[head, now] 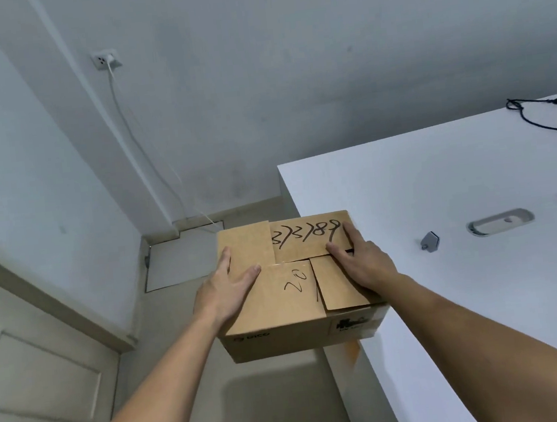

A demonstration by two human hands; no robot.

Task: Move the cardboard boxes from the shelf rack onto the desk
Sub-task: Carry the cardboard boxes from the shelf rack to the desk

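I see one brown cardboard box [288,288] in front of me. It sits at the left edge of the white desk [468,294]. Its right side is over the desk and its left side sticks out over the floor [273,400]. I cannot tell if it rests on the desk or is held just above it.

The top of the box has four flaps folded over each other. One flap has black numbers written on it by hand. Another flap has "20" written on it. The front side has a small logo on the left and a dark printed label on the right.

My left hand [225,292] lies flat and open on the top left of the box, fingers spread, and it wraps around the left edge. My right hand [361,259] lies open on the top right, with the fingers pressing on the flaps. Both hands hold the box between them.

On the desk, well apart from the box, I see a black cable [535,115], an oval metal hole [500,221] and two small grey clips [430,241]. A white wall socket [106,59] with a white cord is on the wall.
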